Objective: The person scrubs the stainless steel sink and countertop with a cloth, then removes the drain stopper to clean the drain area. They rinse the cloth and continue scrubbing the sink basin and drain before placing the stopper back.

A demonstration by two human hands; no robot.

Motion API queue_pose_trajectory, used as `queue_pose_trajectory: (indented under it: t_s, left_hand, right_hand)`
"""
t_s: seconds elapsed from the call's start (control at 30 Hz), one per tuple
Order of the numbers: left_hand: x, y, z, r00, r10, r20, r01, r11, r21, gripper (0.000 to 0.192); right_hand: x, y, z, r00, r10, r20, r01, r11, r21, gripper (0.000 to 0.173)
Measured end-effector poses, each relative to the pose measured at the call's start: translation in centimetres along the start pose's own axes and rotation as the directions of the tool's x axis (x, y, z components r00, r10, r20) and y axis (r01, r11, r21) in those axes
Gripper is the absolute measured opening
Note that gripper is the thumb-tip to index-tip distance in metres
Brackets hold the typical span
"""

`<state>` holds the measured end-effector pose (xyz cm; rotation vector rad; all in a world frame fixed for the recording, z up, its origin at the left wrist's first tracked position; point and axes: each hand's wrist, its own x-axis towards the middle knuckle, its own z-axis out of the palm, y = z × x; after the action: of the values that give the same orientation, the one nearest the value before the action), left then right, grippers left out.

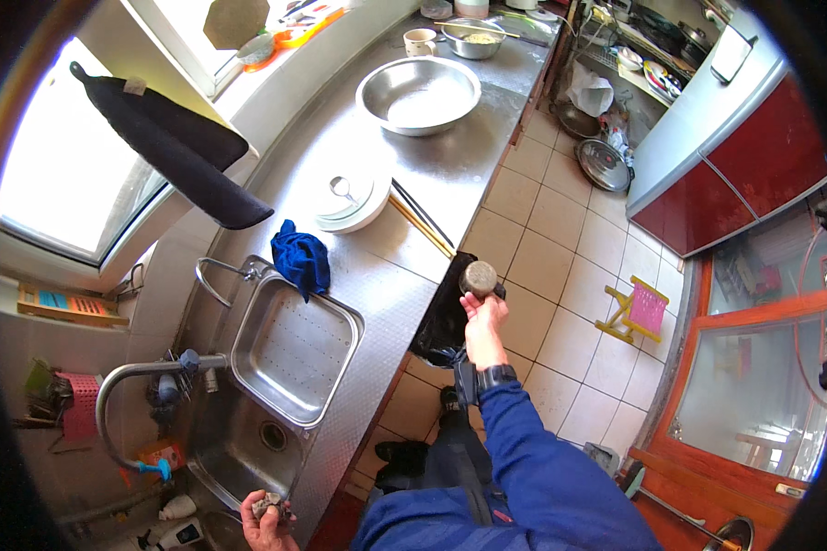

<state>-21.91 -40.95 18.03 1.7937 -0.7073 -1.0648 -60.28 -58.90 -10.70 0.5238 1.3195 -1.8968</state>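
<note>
Held out past the counter's front edge, my right hand (484, 324) grips a small round metal strainer (480, 278), seen from its round face, above a black bin bag (444, 317). My left hand (267, 520) is at the lower edge of the sink basin (244, 451), its fingers closed around a crumpled greyish lump whose kind I cannot tell. A perforated steel tray (300, 344) sits over the upper part of the sink. Beside that tray lies a bunched blue cloth (301, 258).
The counter holds stacked plates (358, 213) with a spoon, chopsticks (420, 224), a large steel basin (419, 96) and a mug (420, 43). A curved faucet (114, 386) arches beside the sink. A folding stool (641, 310) and a pot lid (604, 165) are on the tiled floor.
</note>
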Motion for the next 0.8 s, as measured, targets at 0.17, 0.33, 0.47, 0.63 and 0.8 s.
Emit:
queue_pose_trajectory:
  t_s: [0.17, 0.33, 0.47, 0.63, 0.8]
  left_hand:
    - [-0.5, -0.2, -0.3, 0.999, -0.005, -0.037, 0.004, 1.000, -0.021, 0.031]
    - [-0.9, -0.8, -1.0, 0.999, 0.020, -0.041, -0.022, 0.999, -0.033, 0.030]
    - [-1.1, -1.4, -1.9, 0.998, -0.002, -0.063, -0.001, 0.999, -0.033, 0.028]
    - [-1.4, -2.2, -2.5, 0.999, 0.010, -0.037, -0.013, 0.996, -0.089, 0.028]
    - [-1.9, -3.3, -2.8, 0.996, -0.046, -0.079, 0.032, 0.984, -0.173, 0.029]
  right_hand:
    - [0.0, -0.3, 0.0, 0.941, -0.205, 0.268, 0.167, 0.973, 0.156, 0.016]
    - [0.3, -0.2, -0.2, 0.994, -0.056, 0.093, 0.063, 0.995, -0.072, 0.019]
    - [1.2, -0.2, -0.5, 0.958, -0.189, 0.217, 0.214, 0.972, -0.095, 0.018]
    - [-0.1, -0.5, -1.7, 0.972, -0.161, 0.170, 0.211, 0.918, -0.336, 0.025]
    - [-6.4, -1.4, -3.1, 0.894, -0.008, 0.449, 0.178, 0.924, -0.338, 0.021]
